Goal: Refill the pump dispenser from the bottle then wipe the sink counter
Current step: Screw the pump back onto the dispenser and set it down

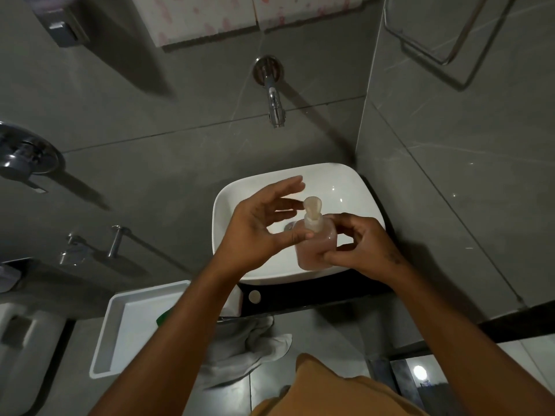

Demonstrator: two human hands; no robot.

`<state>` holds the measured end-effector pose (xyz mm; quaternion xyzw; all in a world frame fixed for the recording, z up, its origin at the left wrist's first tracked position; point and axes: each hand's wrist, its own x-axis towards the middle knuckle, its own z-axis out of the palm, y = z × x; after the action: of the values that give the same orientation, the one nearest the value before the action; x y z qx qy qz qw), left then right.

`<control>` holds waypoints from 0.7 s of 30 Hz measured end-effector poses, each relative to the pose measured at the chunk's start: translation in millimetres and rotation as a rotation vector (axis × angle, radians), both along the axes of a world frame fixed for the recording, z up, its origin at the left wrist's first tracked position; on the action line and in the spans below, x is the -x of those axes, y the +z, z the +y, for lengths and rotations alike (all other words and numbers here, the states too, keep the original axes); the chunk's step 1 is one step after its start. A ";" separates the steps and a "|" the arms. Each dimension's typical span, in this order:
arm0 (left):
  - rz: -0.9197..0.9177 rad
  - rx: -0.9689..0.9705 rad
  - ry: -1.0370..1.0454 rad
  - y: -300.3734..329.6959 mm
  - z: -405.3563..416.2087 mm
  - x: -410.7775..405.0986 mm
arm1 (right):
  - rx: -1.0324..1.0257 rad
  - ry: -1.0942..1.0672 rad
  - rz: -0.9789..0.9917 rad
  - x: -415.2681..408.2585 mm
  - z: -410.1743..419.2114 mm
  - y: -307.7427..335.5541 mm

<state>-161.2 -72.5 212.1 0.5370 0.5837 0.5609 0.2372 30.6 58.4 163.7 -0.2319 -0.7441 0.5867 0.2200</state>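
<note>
The pump dispenser (315,247), a clear bottle of pinkish liquid with a pale pump head, is held upright over the white sink basin (228,205). My right hand (357,247) grips the bottle's body from the right. My left hand (258,229) is at the pump from the left, fingers spread and nearly straight. Its thumb tip touches the collar below the pump head, and one finger reaches the head. A white cloth (249,346) hangs off the front edge of the black counter (315,298). The refill bottle is not plainly in view.
A chrome tap (274,106) juts from the grey tiled wall above the basin. A white rectangular tray (120,325) at the lower left holds a green item (163,316), partly hidden by my left forearm. A small round disc (255,296) lies on the counter.
</note>
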 end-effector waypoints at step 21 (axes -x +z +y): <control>-0.141 0.260 -0.025 -173.0 34.8 -112.6 | 0.115 -0.498 -0.161 -98.1 -7.2 -136.7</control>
<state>-48.6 -37.7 39.1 0.4682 0.6268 0.5138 0.3521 128.7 51.2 27.0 -0.4658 -0.6447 0.5355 0.2841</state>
